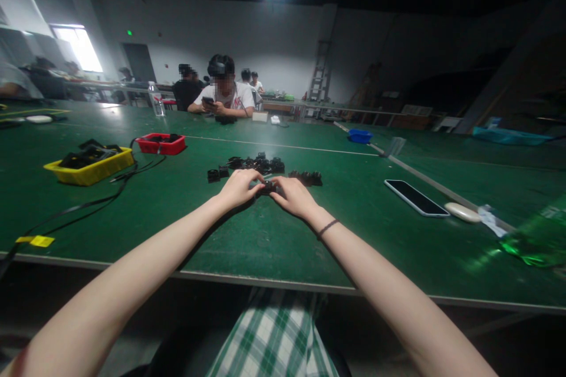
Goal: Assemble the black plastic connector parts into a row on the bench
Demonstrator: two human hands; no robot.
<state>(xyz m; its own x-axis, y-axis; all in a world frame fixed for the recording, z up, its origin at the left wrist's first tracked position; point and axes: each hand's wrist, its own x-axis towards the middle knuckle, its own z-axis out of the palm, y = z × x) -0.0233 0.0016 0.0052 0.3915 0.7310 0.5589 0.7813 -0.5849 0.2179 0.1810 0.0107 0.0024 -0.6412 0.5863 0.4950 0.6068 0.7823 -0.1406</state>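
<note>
Between my two hands, close to the green tabletop, is a small black part (267, 187); its exact kind is too small to make out. My left hand (241, 188) grips its left side with thumb and fingers. From the right, my right hand (292, 193) pinches the same part. Just beyond my fingers lies a loose cluster of black parts (260, 163). A short row of similar black pieces (306, 177) sits beside my right hand, and a few more black blocks (214, 175) lie off to the left.
A yellow bin (95, 168) and a red bin (165, 146) of black parts stand left, near a black cable (119, 188). On the right are a phone (415, 197), a pale oval object (463, 212) and a green bottle (537, 235). Across the table sits a person (230, 97).
</note>
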